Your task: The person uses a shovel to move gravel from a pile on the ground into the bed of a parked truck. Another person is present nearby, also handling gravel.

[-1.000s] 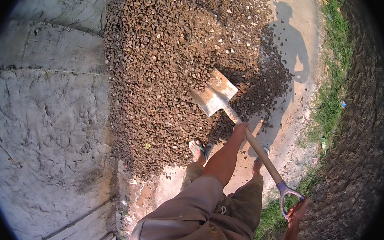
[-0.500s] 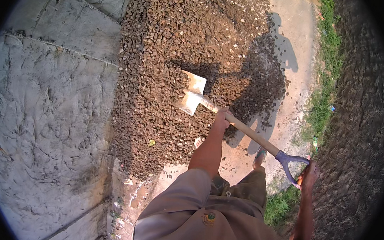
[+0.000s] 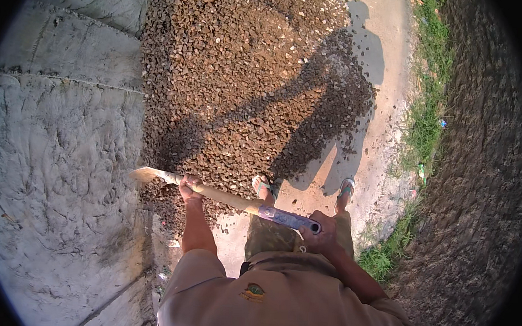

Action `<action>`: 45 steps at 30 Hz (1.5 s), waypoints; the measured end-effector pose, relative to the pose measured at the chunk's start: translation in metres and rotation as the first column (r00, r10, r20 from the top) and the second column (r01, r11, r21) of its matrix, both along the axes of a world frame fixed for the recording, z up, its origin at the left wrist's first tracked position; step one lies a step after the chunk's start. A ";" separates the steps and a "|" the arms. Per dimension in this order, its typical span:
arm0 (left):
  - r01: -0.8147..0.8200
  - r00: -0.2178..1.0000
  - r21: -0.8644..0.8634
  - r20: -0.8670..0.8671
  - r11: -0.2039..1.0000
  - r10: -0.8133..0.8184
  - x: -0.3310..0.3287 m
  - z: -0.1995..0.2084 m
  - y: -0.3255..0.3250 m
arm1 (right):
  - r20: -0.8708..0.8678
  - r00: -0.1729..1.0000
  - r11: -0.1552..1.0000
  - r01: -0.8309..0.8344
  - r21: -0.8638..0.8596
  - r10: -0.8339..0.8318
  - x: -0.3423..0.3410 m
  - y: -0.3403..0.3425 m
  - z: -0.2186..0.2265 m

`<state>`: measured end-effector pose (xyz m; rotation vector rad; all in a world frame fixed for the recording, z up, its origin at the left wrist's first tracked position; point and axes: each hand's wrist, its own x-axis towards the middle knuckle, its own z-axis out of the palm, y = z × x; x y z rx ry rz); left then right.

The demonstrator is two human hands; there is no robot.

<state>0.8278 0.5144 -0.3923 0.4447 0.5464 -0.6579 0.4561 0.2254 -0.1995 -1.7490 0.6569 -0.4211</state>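
Observation:
A shovel point(image 3: 226, 197) with a wooden shaft lies slantwise across the front of my body, its blade point(image 3: 145, 174) pointing left and turned nearly edge-on. My left hand point(image 3: 191, 186) is wrapped round the shaft just behind the blade. At the other end, my right hand point(image 3: 319, 229) grips the blue handle, whose D-shape is seen from the side. Below and beyond the shovel spreads a heap of brown gravel point(image 3: 236, 72). The blade is at the heap's left border, by the grey concrete; whether it carries stones I cannot tell.
Rough grey concrete point(image 3: 58, 150) runs along the left side. A pale path point(image 3: 392, 63) lies right of the gravel, bordered by a grass strip point(image 3: 429, 95) and a dark rough surface point(image 3: 481, 176). My sandalled feet point(image 3: 263, 187) stand at the heap's near edge. My shadow falls across the stones.
The shovel has swung from the middle of the gravel to the left, its blade turning from face-on to nearly edge-on. Both hands moved left with it, my right hand coming in before my waist.

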 end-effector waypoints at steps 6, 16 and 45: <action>0.357 0.926 0.526 -0.306 0.772 -0.220 -0.149 -0.028 -0.134 | -0.399 0.760 0.676 0.644 0.358 -0.513 -0.171 -0.056 -0.054; 0.812 0.534 0.222 -0.658 0.541 -0.531 -0.499 -0.160 -0.380 | -0.694 -0.163 0.078 0.950 -0.302 -0.701 -0.385 -0.127 0.043; 0.395 0.885 0.339 -0.390 0.854 -0.254 -0.110 -0.087 -0.151 | -0.437 0.599 0.635 0.769 0.077 -0.671 -0.073 -0.003 0.035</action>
